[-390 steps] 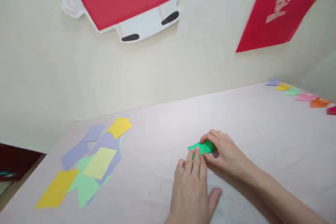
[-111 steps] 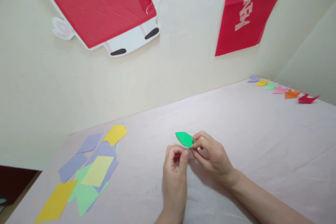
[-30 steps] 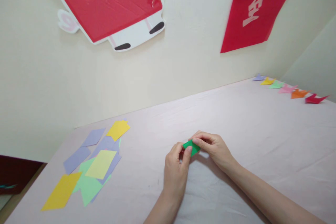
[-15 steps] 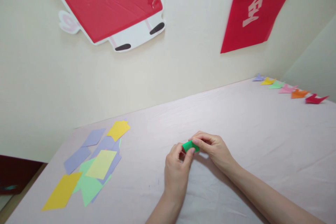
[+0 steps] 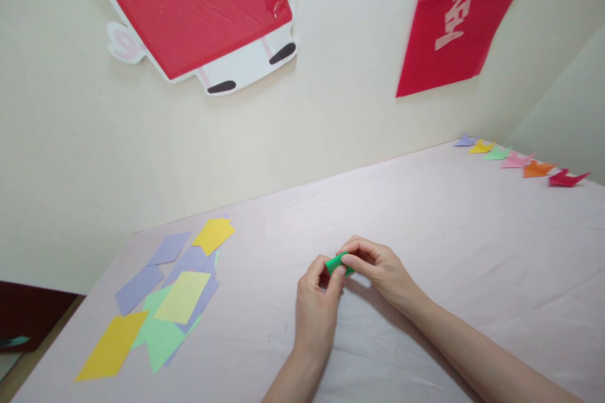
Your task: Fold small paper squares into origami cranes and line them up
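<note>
A small piece of green paper (image 5: 336, 262), bent into a curved fold, is pinched between both hands above the cloth-covered table. My left hand (image 5: 317, 293) grips its left and lower side, the thumb pressed on the near edge. From the right, my right hand (image 5: 384, 269) holds the other end between thumb and fingers. The two thumbs almost meet on the paper. My fingers hide part of the paper's far side and right end.
Loose paper sheets lie at the left: yellow (image 5: 112, 346), purple (image 5: 139, 289), mint green (image 5: 163, 337) and pale yellow (image 5: 183, 297). Several folded paper figures, among them a red one (image 5: 567, 179) and an orange one (image 5: 539, 169), line the far right edge. A wall (image 5: 236, 151) stands behind the table (image 5: 425, 214).
The green paper has curled from a flatter face into a narrower, rounded shape. My right thumb has moved slightly left along it, and both hands still hold it.
</note>
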Motion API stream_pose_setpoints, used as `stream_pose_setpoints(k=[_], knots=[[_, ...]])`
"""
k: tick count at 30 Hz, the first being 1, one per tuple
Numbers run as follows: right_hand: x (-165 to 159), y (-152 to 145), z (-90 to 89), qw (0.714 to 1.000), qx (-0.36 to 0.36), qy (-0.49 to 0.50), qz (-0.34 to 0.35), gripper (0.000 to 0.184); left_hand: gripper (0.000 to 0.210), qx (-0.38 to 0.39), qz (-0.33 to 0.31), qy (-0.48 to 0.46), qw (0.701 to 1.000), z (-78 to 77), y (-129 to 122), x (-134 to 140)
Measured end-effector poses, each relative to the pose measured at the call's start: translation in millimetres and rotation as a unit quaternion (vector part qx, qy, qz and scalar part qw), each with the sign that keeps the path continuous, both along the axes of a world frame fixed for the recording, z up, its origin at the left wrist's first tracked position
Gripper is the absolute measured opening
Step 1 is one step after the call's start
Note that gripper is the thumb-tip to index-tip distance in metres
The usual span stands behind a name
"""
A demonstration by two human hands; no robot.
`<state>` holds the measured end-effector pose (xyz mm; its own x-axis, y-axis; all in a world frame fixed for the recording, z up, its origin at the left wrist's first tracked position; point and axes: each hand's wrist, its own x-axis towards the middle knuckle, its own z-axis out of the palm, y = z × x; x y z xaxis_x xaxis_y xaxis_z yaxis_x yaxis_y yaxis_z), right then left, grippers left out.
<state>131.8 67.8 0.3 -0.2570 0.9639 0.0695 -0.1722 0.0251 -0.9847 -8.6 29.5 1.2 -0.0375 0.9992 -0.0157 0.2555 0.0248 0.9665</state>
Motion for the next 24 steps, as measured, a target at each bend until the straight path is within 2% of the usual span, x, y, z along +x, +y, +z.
stream_pose_setpoints(k=[4,7,10,19,24], knots=[[0.9,0.3,0.9,1.000,-0.005,-0.005,-0.006,0.021,0.017,0.024,-0.005,0.026,0.999,1.6,0.1,-0.2],[1.9,0.7,2.4,1.000,-0.012,-0.003,-0.011,0.023,0.017,0.033,-0.013,0.004,0.999,4.7,0.8,-0.3],[2.4,0.9,2.4,1.000,-0.020,0.004,-0.010,0.023,0.022,0.033,-0.006,-0.024,0.999,6.8,1.4,-0.9],[-0.3,-0.9,5.9,0.999,-0.037,0.024,0.004,0.028,0.027,0.063,0.005,-0.030,0.998,8.1,-1.9,-3.3],[2.0,0.7,8.5,0.998,-0.056,0.026,-0.023,0.029,0.038,0.065,0.005,-0.057,0.996,10.1,-1.9,-4.7]])
